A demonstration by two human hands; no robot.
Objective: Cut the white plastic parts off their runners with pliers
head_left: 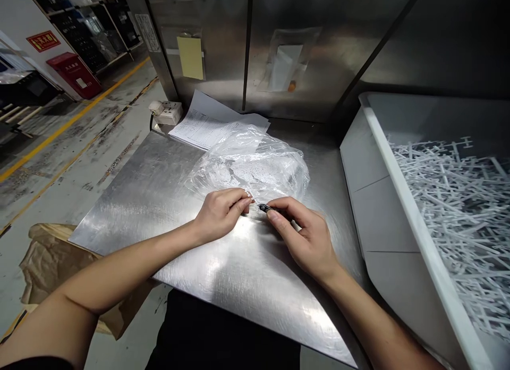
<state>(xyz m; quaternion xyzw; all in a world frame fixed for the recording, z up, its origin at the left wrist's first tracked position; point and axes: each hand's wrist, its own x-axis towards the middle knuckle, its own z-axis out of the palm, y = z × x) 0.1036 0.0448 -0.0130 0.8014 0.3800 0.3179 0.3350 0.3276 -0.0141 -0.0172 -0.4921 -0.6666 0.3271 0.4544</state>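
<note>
My left hand [225, 213] is pinched over the metal table, with a small pale piece [249, 194] at the fingertips; its exact kind is too small to tell. Facing it, my right hand [305, 232] grips a small black hand tool [263, 207] whose tip points at the left fingertips. Most of that tool is hidden in the palm, so its kind is unclear. Just beyond both hands lies a clear plastic bag [274, 168], crumpled, with small whitish bits inside.
A large white bin [414, 216] full of thin white plastic sprues [450, 189] stands at the right. Printed sheets [199, 123] and a power socket [169, 114] are at the table's back left. Brown paper [56, 258] lies below the table's left edge.
</note>
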